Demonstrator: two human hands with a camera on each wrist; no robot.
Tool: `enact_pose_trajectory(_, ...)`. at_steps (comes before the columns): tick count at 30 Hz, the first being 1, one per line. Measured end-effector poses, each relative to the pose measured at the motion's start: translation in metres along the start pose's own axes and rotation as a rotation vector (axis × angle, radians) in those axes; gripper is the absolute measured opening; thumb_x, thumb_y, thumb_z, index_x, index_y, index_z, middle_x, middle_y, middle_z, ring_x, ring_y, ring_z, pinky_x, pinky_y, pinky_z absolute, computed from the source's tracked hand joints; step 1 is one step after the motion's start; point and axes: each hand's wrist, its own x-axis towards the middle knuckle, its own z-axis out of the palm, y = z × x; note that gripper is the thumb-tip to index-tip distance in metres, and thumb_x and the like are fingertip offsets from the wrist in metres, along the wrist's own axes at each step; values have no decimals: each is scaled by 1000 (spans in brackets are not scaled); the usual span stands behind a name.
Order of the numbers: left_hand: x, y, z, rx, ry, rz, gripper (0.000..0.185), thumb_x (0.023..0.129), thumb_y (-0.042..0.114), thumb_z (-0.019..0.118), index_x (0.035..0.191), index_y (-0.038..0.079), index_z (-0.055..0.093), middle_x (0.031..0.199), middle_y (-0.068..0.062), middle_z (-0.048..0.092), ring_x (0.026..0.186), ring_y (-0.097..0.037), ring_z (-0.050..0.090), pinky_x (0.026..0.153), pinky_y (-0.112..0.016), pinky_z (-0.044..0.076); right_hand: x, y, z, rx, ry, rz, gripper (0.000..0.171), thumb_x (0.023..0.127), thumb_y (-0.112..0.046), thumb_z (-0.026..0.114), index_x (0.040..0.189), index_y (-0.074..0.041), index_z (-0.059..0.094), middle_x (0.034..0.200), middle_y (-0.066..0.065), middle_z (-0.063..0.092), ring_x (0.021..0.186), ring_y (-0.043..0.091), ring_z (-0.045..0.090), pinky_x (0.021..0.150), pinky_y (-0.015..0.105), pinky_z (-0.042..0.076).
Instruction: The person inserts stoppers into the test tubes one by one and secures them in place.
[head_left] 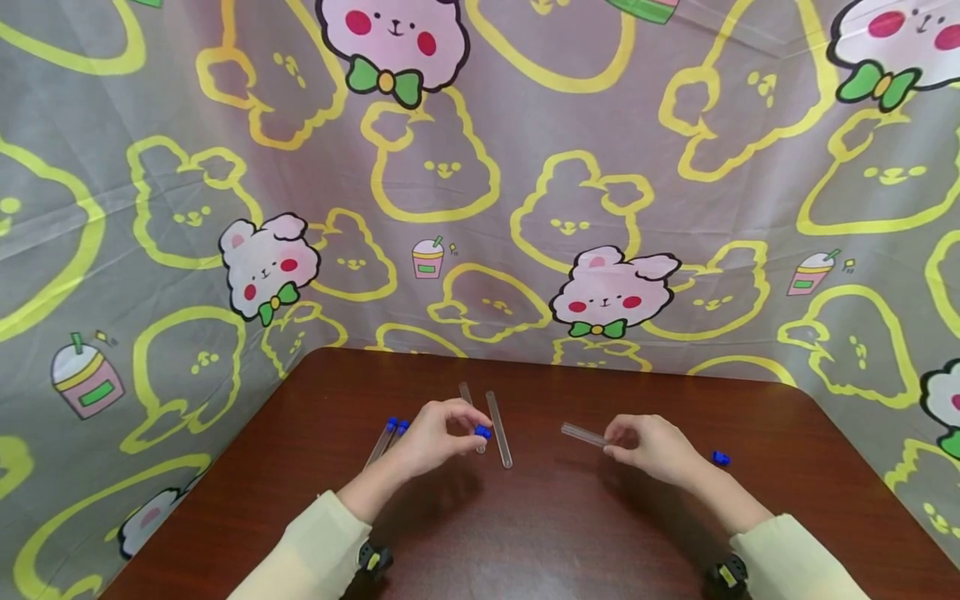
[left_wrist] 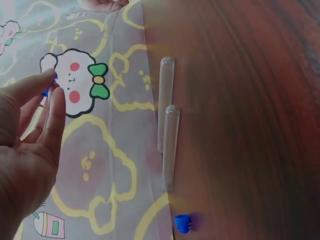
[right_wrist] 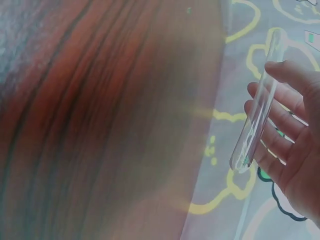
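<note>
In the head view my left hand [head_left: 471,425] pinches a small blue cap [head_left: 483,432] between thumb and fingertips above the table. My right hand [head_left: 613,442] grips a clear uncapped test tube [head_left: 583,434], which points left toward the other hand. The right wrist view shows that tube [right_wrist: 257,110] lying across my curled fingers [right_wrist: 280,125]. In the left wrist view the cap [left_wrist: 48,86] is mostly hidden behind my fingertips [left_wrist: 55,100]. Two more clear open tubes [head_left: 498,429] lie on the table just beyond my left hand; they are side by side in the left wrist view [left_wrist: 169,140].
Two tubes with blue caps [head_left: 388,440] lie left of my left hand. A loose blue cap [head_left: 721,457] sits right of my right hand. Another blue cap [left_wrist: 182,223] shows low in the left wrist view. The dark wooden table [head_left: 525,533] is backed by a cartoon-print cloth [head_left: 480,208].
</note>
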Motion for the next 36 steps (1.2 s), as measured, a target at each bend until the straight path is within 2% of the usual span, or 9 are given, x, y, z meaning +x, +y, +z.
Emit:
enact_pose_trajectory(7, 2, 4, 0, -18, 3, -35, 21, 82, 11, 78, 103, 7, 74, 80, 3, 67, 74, -14, 61, 54, -28, 49, -8, -5, -9, 69, 52, -37, 15, 84, -19, 78, 93, -21, 66, 82, -14, 63, 74, 9, 57, 69, 29, 53)
enact_pose_trajectory(13, 5, 6, 2, -84, 33, -35, 22, 81, 8, 79, 102, 4, 73, 83, -3, 70, 76, -16, 63, 58, -27, 50, -12, -12, -15, 77, 95, -69, 16, 83, -16, 78, 93, -21, 67, 81, -16, 64, 75, 6, 58, 70, 30, 52)
enact_pose_trajectory(19, 7, 9, 6, -131, 41, -50, 21, 82, 2, 76, 103, 0, 73, 84, -10, 70, 74, -19, 64, 53, -23, 45, -16, -19, -19, 108, 124, -86, 16, 83, -16, 78, 95, -20, 67, 81, -17, 64, 75, 5, 60, 69, 28, 51)
enact_pose_trajectory(25, 3, 37, 4, -105, 51, 10, 22, 86, -3, 70, 107, -6, 70, 95, -19, 69, 82, -28, 65, 60, -25, 48, -18, -26, -19, 162, 144, -110, 21, 82, -8, 78, 96, -20, 68, 80, -16, 65, 73, 5, 63, 66, 26, 50)
enact_pose_trajectory(27, 1, 45, 3, -121, 50, 28, 21, 87, -3, 69, 108, -7, 69, 96, -19, 69, 82, -31, 64, 61, -26, 50, -19, -30, -20, 166, 141, -118, 21, 82, -9, 78, 97, -19, 68, 81, -16, 65, 74, 5, 63, 67, 27, 52)
enact_pose_trajectory(29, 1, 46, 4, -154, 48, 17, 21, 87, -4, 69, 108, -7, 69, 94, -19, 69, 82, -36, 64, 61, -26, 51, -20, -33, -21, 167, 134, -126, 21, 82, -10, 78, 98, -19, 68, 82, -16, 66, 76, 5, 64, 69, 27, 53)
enact_pose_trajectory(33, 7, 27, 11, -229, 56, -17, 21, 86, -2, 71, 107, -4, 69, 92, -15, 69, 81, -28, 65, 61, -28, 54, -20, -39, -21, 173, 128, -147, 21, 82, -9, 78, 98, -19, 68, 83, -16, 66, 75, 5, 63, 69, 28, 53)
enact_pose_trajectory(36, 10, 13, 15, -248, 66, -25, 22, 85, 2, 73, 107, -1, 69, 92, -12, 70, 79, -21, 66, 61, -31, 55, -19, -42, -20, 183, 132, -173, 21, 82, -7, 78, 97, -18, 68, 83, -14, 67, 73, 5, 63, 66, 28, 53)
